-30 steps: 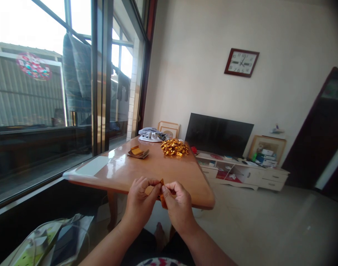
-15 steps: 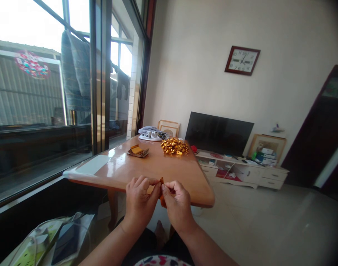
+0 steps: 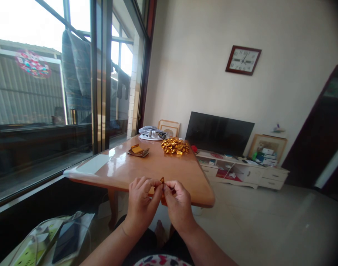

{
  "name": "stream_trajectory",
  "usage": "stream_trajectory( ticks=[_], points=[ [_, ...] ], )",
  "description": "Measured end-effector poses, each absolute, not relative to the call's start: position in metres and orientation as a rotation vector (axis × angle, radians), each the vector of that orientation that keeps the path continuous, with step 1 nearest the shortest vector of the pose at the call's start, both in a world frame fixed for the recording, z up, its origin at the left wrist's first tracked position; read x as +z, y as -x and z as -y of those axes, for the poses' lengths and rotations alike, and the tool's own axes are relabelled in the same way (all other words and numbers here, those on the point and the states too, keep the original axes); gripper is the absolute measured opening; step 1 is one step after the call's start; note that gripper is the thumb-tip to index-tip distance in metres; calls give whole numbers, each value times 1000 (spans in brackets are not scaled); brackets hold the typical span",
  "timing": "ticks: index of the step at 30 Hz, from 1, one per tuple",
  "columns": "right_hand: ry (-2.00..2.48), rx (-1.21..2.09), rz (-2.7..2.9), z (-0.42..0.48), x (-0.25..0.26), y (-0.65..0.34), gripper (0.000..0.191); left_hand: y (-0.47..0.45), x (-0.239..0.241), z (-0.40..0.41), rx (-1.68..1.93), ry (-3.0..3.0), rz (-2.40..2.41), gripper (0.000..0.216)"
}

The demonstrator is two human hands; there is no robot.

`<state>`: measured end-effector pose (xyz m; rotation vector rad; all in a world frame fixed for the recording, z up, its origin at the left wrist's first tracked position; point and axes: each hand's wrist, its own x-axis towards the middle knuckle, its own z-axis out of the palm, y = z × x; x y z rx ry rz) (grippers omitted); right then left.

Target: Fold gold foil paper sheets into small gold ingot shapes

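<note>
A wooden desk (image 3: 169, 168) stands by the window, and everything else is placed from it. On its far half lies a heap of gold foil pieces (image 3: 175, 146); left of the heap sits a small stack of foil sheets (image 3: 138, 151), and behind the heap, at the far edge, a bundle of cloth (image 3: 151, 134). Past the desk's far right corner a dark TV (image 3: 219, 133) stands on a low white cabinet (image 3: 242, 172), with a clock (image 3: 243, 60) on the wall above. Below the desk's near left corner lies a bag (image 3: 51, 240) of papers. Nothing lies between the hands and the heap. Just in front of the desk's near edge, the left hand (image 3: 141, 205) and right hand (image 3: 178, 206) meet fingertip to fingertip, both pinched shut on one small gold foil (image 3: 162, 181) held between them, above the lap
</note>
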<state>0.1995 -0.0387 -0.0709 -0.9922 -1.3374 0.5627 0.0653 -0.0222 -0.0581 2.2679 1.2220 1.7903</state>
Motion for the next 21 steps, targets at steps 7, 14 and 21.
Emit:
stream_trajectory(
  ticks=[7,14,21],
  points=[
    [1052,409,1400,40,-70,-201,28,-66,-61,15,1740,-2043,-1132,13],
    [1054,337,1442,43,-68,-202,25,-65,-59,12,1622,-1776,-1067,20],
    [1058,303,1454,44,-65,-203,25,-67,-45,22,1462,-1625,-874,22]
  ],
)
